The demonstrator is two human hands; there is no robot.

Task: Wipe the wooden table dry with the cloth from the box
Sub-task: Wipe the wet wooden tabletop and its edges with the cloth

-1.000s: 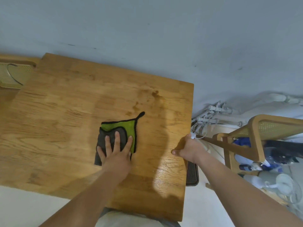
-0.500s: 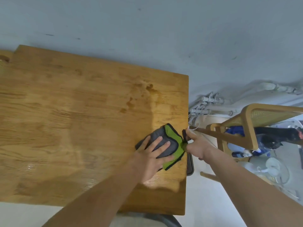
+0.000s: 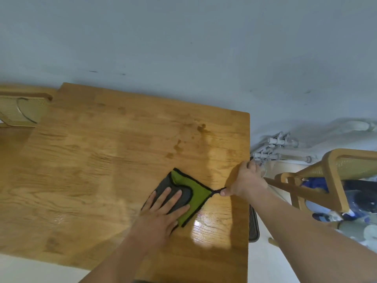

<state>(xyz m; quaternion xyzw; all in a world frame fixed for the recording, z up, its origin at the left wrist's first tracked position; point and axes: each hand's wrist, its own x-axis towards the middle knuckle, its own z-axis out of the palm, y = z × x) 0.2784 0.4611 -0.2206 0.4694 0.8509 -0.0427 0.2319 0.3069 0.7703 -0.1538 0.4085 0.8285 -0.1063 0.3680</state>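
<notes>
A green and grey cloth (image 3: 193, 190) with black trim lies folded on the wooden table (image 3: 91, 170), toward its right side. My left hand (image 3: 163, 213) presses flat on the cloth's grey part with straight fingers. My right hand (image 3: 244, 180) holds the table's right edge, fingers curled over the side and thumb on top. The cloth's black loop reaches the tip of that thumb. Dark wet spots (image 3: 201, 127) mark the wood beyond the cloth, and a wet sheen (image 3: 202, 223) glints just in front of it.
A wooden chair with a cane back (image 3: 336, 172) stands right of the table, with white pipes (image 3: 275, 148) on the floor behind it. Another cane chair back (image 3: 22, 111) shows at the table's far left. Bottles and clutter (image 3: 359, 201) sit under the right chair.
My left hand slid the cloth from the table's middle to its right edge, then a little back left. The cloth's loop now points at my right thumb. My right hand stayed on the edge.
</notes>
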